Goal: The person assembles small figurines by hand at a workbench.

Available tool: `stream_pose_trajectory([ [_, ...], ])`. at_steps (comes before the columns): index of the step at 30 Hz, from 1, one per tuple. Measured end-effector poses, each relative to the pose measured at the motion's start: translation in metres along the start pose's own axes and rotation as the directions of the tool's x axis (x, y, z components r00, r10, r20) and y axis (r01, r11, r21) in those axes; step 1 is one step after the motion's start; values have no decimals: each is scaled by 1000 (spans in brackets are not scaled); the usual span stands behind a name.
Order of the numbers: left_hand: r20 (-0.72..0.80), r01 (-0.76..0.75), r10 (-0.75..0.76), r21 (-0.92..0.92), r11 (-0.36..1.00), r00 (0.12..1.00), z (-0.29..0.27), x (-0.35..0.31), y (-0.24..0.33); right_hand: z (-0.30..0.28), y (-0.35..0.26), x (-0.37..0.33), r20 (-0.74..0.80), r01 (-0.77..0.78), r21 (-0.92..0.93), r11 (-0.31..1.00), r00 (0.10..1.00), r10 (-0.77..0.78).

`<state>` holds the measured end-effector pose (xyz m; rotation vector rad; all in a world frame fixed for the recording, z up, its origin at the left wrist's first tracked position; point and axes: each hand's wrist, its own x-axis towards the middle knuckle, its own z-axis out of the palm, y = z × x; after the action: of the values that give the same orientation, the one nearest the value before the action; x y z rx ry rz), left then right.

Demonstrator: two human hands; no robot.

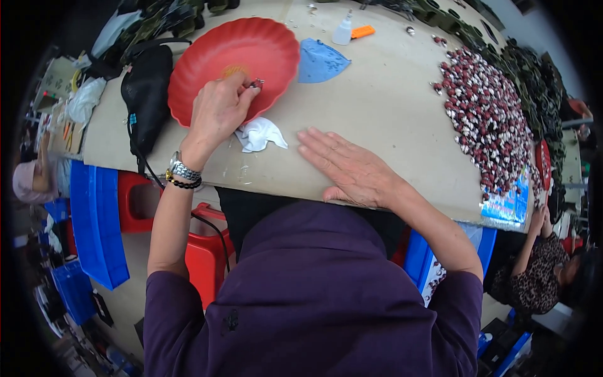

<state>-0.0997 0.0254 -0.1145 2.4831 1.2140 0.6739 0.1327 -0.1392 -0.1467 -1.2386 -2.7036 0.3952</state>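
My left hand (220, 108) reaches over a large red scalloped plate (270, 47). Its thumb and forefinger pinch a small dark red and silver bead (256, 83). Beneath the fingertips, the plate holds a patch of small golden bits (236, 70). My right hand (352, 168) lies flat on the table near its front edge, fingers stretched out and nothing in them. Between the two hands is a crumpled white cloth (261, 135), close to the plate's rim. At the right, a big heap of red and white beads (483, 113) spreads over the table.
Beyond the plate lie a blue cloth (320, 61), a small white bottle (343, 30) and an orange tool (363, 31). A black bag (147, 94) with a cord sits left of the plate. Blue bins (97, 220) and red stools (207, 251) stand below. Another person (534, 276) works at right.
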Motion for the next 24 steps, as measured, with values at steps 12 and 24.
stream_pose_trajectory([
  [12,22,3,-3,-22,1000,1000,1,-1,5,12,-30,4,-100,-185,-133,974,980,172],
  [24,4,-70,71,-131,989,997,8,-1,-7,28,-53,-15,-389,-573,-12,819,758,524],
])
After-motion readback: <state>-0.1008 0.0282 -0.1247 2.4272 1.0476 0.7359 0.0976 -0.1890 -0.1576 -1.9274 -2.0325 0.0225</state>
